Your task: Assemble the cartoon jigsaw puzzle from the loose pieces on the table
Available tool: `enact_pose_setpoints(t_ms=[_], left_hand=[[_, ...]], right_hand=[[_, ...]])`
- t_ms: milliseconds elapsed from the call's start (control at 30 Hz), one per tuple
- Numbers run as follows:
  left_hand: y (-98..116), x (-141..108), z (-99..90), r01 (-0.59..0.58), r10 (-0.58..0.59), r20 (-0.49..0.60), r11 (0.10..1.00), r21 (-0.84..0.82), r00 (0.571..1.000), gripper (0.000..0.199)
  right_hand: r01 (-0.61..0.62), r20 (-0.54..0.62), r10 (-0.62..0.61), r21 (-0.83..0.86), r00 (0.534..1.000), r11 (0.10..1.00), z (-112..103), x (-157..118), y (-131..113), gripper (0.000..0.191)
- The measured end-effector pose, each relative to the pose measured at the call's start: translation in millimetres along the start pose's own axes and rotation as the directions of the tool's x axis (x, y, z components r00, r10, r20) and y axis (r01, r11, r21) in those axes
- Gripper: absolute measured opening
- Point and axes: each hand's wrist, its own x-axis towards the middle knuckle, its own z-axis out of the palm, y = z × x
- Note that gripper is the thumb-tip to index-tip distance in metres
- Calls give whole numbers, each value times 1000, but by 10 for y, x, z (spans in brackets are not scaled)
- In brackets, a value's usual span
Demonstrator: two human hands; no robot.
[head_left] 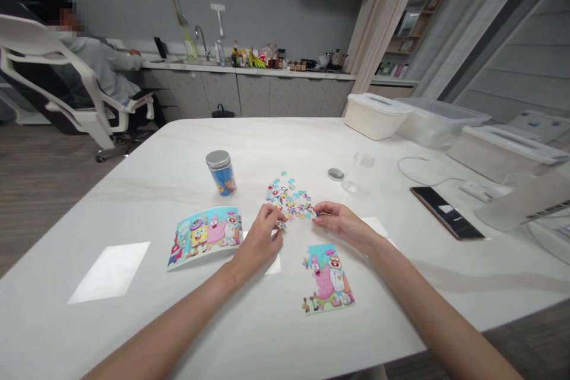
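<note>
jigsaw pieces (287, 197) are lying in a loose, colourful heap on the white table (102, 214), just above a partly assembled cartoon puzzle (327, 281); the left hand (260, 237) and right hand (341, 222) are each pinching a piece, nearly closed.

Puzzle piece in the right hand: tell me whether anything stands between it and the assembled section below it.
Nothing visible: only white tabletop lies between the piece pinched in the right hand and the assembled puzzle section. The loose pieces lie farther back.

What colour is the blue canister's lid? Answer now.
Silver, best seen in the head view: the lid of the blue canister.
</note>
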Motion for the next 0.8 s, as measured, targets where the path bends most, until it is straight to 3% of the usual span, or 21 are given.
enact_pose_setpoints(t_ms=[800], left_hand=[[83,6,-26,56,-57,34,998,24,998,20]], right_hand=[[28,40,-27,-14,999,1000,23,-10,-9,30]])
